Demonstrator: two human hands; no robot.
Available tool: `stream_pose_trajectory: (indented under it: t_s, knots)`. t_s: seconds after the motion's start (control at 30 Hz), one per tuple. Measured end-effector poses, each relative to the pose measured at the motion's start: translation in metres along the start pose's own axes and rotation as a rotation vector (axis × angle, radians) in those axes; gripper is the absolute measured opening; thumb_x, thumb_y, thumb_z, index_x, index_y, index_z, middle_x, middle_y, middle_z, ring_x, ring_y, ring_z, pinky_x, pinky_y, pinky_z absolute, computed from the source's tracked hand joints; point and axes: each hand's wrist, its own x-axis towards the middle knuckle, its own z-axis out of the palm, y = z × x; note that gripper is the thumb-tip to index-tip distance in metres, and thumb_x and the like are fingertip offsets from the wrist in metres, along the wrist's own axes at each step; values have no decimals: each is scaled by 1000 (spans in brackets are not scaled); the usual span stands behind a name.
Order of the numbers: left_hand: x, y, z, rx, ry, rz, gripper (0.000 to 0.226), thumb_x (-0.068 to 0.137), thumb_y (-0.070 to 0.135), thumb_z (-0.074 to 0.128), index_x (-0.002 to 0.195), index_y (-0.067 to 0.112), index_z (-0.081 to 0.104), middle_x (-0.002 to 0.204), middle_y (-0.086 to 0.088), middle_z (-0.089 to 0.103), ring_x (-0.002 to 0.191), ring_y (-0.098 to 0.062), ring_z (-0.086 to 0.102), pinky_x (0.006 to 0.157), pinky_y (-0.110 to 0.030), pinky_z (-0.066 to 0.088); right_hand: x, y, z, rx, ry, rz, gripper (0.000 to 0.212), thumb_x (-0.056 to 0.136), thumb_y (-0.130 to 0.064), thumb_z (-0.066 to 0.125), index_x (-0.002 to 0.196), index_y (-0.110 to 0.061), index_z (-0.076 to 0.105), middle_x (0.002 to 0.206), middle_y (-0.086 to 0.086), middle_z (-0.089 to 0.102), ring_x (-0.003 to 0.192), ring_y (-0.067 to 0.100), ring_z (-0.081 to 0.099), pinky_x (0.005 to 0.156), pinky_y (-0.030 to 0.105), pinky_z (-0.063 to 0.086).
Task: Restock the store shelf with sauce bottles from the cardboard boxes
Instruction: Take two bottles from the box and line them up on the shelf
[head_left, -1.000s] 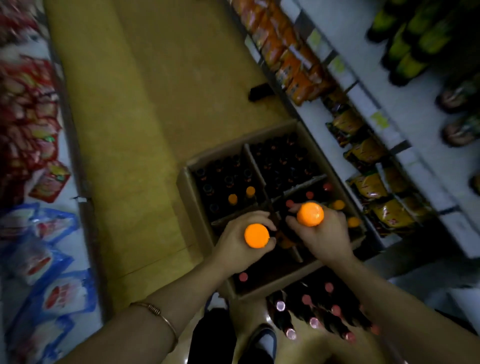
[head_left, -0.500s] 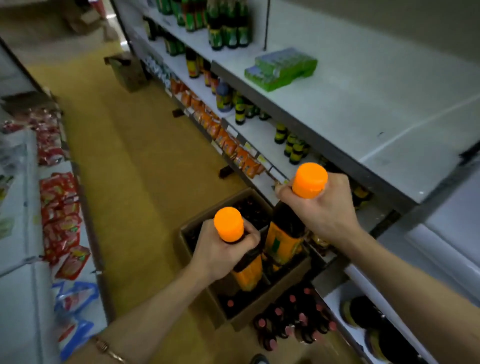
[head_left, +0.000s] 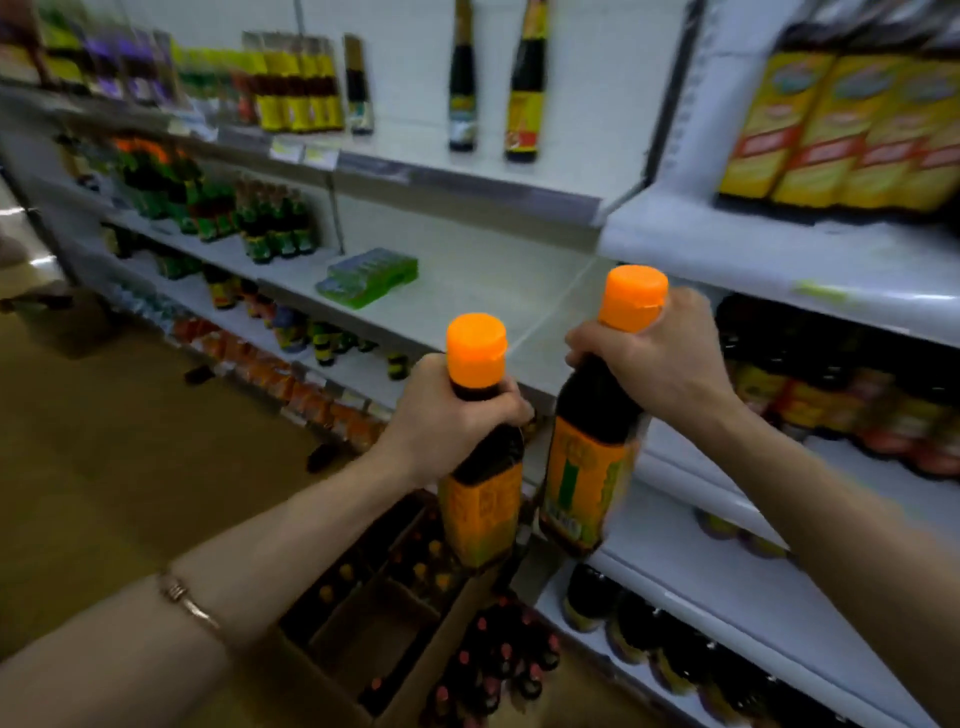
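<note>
Centrally, left hand (head_left: 441, 421) gripping one orange-capped bottle (head_left: 480, 467) by its neck, right hand (head_left: 652, 358) gripping another bottle (head_left: 592, 452) likewise, both upright.

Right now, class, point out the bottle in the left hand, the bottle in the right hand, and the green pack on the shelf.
Left-hand bottle (head_left: 477, 347), head view, orange cap.
Right-hand bottle (head_left: 635, 296), head view, orange cap.
Green pack (head_left: 370, 275), head view, top face.

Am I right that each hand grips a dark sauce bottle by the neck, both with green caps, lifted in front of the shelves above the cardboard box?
Not quite: the caps are orange, not green. The head view shows the left hand and the right hand each gripping a dark sauce bottle, left bottle and right bottle, by the neck, in front of the shelves, above the cardboard box.
</note>
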Motion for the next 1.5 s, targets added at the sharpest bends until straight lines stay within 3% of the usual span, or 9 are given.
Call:
stream_pose_trajectory:
  t_s: [0.07,0.17,0.4,0.57,0.73,0.83,1.17,1.37,1.5]
  knots:
    - [9,25,25,-44,-19,21,18,51,34,68,55,16,68,68,-12,70,72,-31,67,73,-50,55,-8,-12,-42,-48,45,15,24,70,-15,73,52,-2,64,56,2,69,56,20,69,56,41,57]
    - [11,73,78,-93,-116,86,22,48,33,68,54,13,66,69,-18,68,74,-39,65,75,-55,51,-33,-20,-117,-128,164,52,24,71,-14,72,53,0,66,59,9,70,61,30,70,60,50,57]
    - [-22,177,215,-182,-360,209,13,50,33,66,53,20,69,67,-7,71,70,-26,67,80,-46,54,-129,-30,-288,-238,387,125,37,73,-16,73,73,19,61,66,13,72,65,33,70,70,50,58]
    - [-68,240,323,-302,-520,193,5,57,16,68,52,18,68,66,-10,70,69,-28,67,81,-48,53,-208,-34,-401,-314,474,165,30,73,-15,72,70,15,65,59,5,70,61,24,70,66,37,56]
    - [-98,294,409,-386,-636,189,8,62,11,64,54,12,65,67,-14,68,69,-30,65,81,-46,54,-260,-36,-485,-344,542,211,38,68,-23,73,72,15,66,65,15,71,65,31,71,67,44,59]
    - [-103,322,450,-418,-699,200,9,62,10,64,53,12,64,66,-13,67,68,-28,65,78,-42,54,-273,-41,-525,-351,562,229,22,73,-15,72,59,0,66,58,5,70,56,19,70,60,29,54]
    - [-48,360,537,-391,-714,256,10,62,14,65,52,16,67,68,-10,70,68,-26,67,74,-37,52,-225,-22,-619,-300,630,205,16,73,-14,72,67,-1,66,66,9,72,61,24,72,72,36,60]
    - [30,364,567,-456,-663,260,6,61,10,63,55,12,64,67,-11,68,66,-27,66,72,-36,55,-150,6,-657,-161,577,154,13,70,-7,71,62,-4,62,61,10,69,60,27,70,71,40,59]
    - [88,370,580,-392,-608,298,6,70,7,63,64,6,62,68,-9,69,66,-26,66,71,-34,55,-89,28,-678,-105,537,111,13,72,-8,70,63,-5,61,61,9,68,54,23,65,67,33,57]
